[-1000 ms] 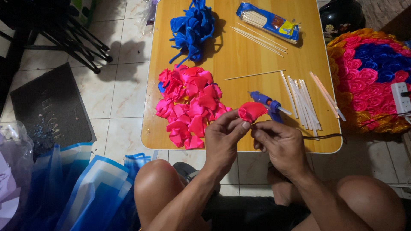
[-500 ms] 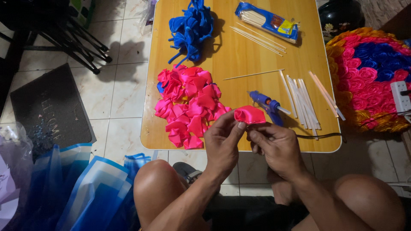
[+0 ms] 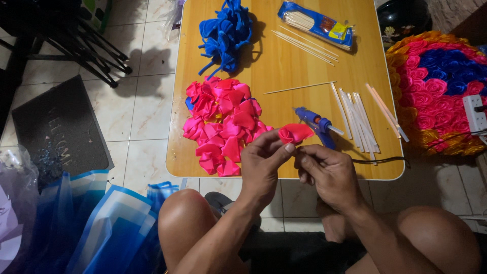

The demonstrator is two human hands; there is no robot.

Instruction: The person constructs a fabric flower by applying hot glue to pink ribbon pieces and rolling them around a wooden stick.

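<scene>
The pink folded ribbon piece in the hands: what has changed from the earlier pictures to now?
The pink folded ribbon piece looks more rolled up now; the left hand keeps its grip on it, and the right hand stays close below it. The blue glue gun, pink petal pile and white sticks did not move.

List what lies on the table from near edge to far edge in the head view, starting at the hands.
Left hand and right hand holding a pink rolled piece → blue glue gun → pink petal pile → lone thin stick → blue pile → stick packet.
</scene>
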